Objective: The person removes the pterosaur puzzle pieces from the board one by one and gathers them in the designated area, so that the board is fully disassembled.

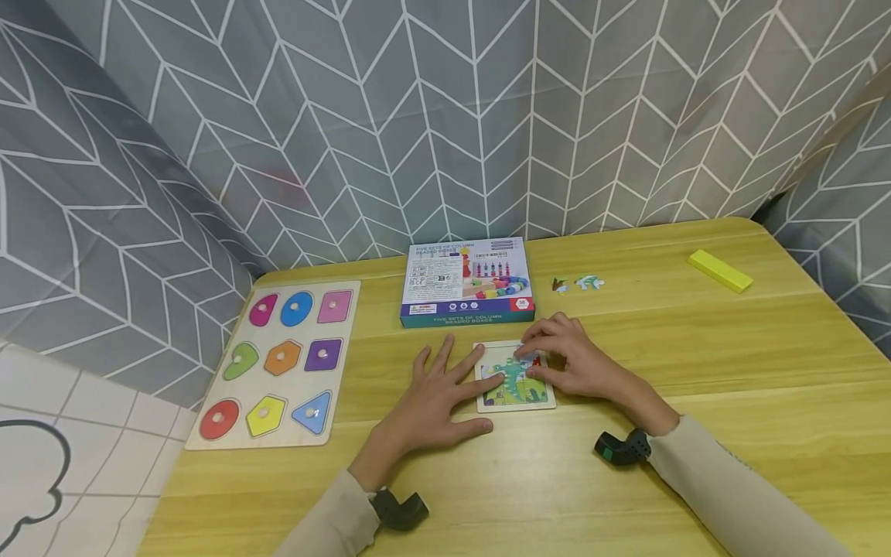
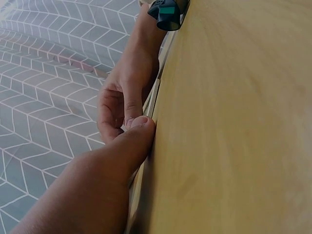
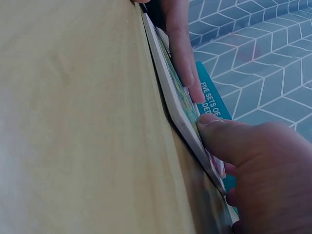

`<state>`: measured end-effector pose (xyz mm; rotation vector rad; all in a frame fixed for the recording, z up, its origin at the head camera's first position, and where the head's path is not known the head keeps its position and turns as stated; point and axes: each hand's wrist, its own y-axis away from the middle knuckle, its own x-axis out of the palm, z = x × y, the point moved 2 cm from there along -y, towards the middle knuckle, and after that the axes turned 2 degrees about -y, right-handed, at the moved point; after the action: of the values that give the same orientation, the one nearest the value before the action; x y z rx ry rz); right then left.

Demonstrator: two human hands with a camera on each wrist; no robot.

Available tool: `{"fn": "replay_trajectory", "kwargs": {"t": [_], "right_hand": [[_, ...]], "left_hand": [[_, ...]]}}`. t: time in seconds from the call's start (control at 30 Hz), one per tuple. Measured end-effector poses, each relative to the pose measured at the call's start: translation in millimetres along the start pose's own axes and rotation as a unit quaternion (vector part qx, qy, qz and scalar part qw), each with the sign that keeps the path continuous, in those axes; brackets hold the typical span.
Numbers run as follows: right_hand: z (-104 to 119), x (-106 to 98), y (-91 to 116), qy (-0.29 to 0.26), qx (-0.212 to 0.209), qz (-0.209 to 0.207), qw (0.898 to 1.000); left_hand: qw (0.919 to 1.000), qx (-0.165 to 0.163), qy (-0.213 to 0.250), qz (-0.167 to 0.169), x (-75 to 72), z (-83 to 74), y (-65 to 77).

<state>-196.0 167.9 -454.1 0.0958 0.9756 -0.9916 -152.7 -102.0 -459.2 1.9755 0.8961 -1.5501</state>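
A small square dinosaur puzzle in a light wooden frame lies on the table, with a bare patch at its upper left. My left hand is spread out, its index fingertip on the picture and another fingertip at the frame's upper left corner. The thumb stretches out below the frame. Over the upper right of the puzzle, my right hand has its fingers and thumb curled about a reddish puzzle piece, mostly hidden by the hand. Its thumb bears down close to the frame's edge in the right wrist view.
Behind the puzzle lies a beaded-columns box. Two loose puzzle pieces are right of it. A wooden shape board with knobbed shapes covers the left side. A yellow block lies far right. A patterned curtain hangs behind the table.
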Motion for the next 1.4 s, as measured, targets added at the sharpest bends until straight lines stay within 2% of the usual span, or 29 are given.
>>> {"fn": "replay_trajectory", "kwargs": {"t": [0.23, 0.6, 0.93, 1.4], "right_hand": [[-1.1, 1.1, 1.0, -0.016, 0.04, -0.006, 0.999], [-2.4, 2.0, -0.9, -0.031, 0.073, 0.005, 0.997], [-1.4, 1.4, -1.4, -0.032, 0.076, -0.004, 0.997], [-3.5, 2.2, -0.3, 0.004, 0.093, -0.027, 0.995]], "left_hand": [[1.0, -0.002, 0.0, 0.002, 0.6, 0.5, -0.3], [1.0, -0.001, -0.008, -0.001, -0.4, 0.7, -0.5], [0.9999, 0.002, -0.01, -0.007, -1.2, 0.4, -0.4], [0.9999, 0.003, -0.012, -0.008, 2.7, 0.9, -1.2]]}}
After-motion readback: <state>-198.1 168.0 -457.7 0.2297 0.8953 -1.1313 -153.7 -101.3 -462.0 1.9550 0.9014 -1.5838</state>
